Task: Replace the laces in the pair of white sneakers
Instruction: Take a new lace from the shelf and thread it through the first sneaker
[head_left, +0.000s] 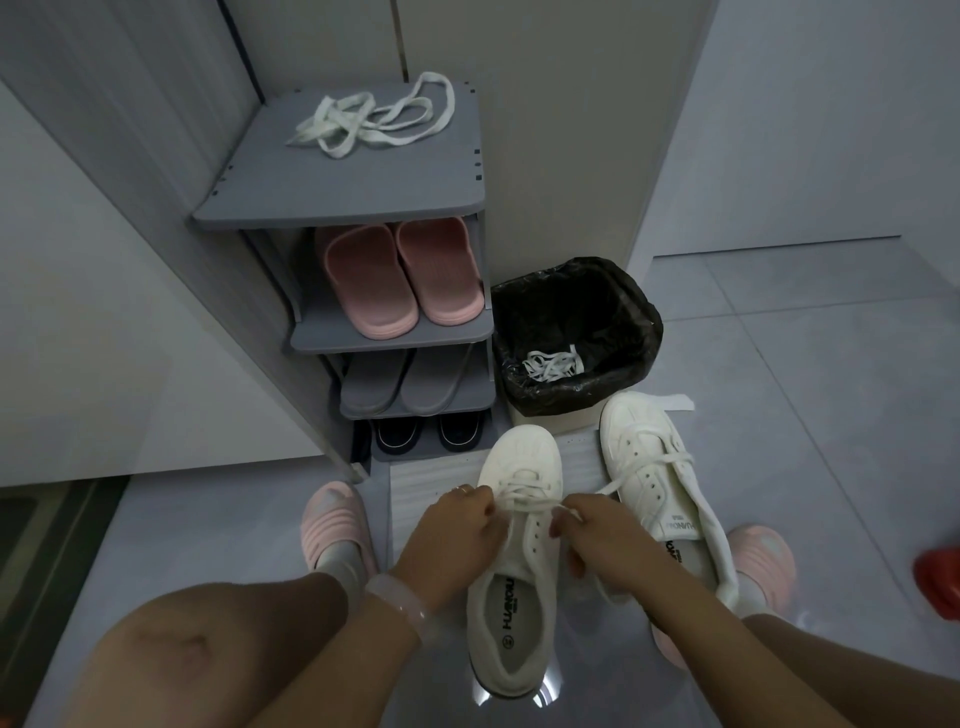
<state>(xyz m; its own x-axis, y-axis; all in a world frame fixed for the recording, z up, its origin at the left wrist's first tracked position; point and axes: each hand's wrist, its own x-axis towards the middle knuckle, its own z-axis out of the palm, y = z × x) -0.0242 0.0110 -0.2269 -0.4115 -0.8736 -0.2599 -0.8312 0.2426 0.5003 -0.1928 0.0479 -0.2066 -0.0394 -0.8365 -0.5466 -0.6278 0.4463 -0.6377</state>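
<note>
Nearest the camera are a bare knee (171, 654) and two forearms reaching down to the floor, the left wrist wearing a pale bracelet (397, 597). The left hand (457, 530) and right hand (602, 530) meet over the near sneaker (511, 561), which stands on the floor between pink-slippered feet. Each hand's fingers are closed in a pinch on a strand of the lace (524, 499) that crosses the lower eyelets; the upper eyelets are bare. So the step in hand looks like lacing this shoe, roughly halfway up.

Just to the right stands the second sneaker (660, 467), its toe pointing away. A lace runs loosely through only some of its eyelets, so it is also unfinished.

The next move probably calls for pulling both ends even, then feeding one tip through the next free eyelet while the other hand steadies the shoe. The lace is flat and limp, so the tip must be held close to its end.

Beyond the shoes stands a bin (576, 332) with a black liner, and in it lies a bunched white lace (553, 364), probably an old one thrown away. To its left stands a grey rack (337, 208) holding pink slippers (400, 275), grey slippers and dark shoes. On the rack's top lies another loose lace (379, 117), well apart from the hands; whether it is new or old cannot be told.
</note>
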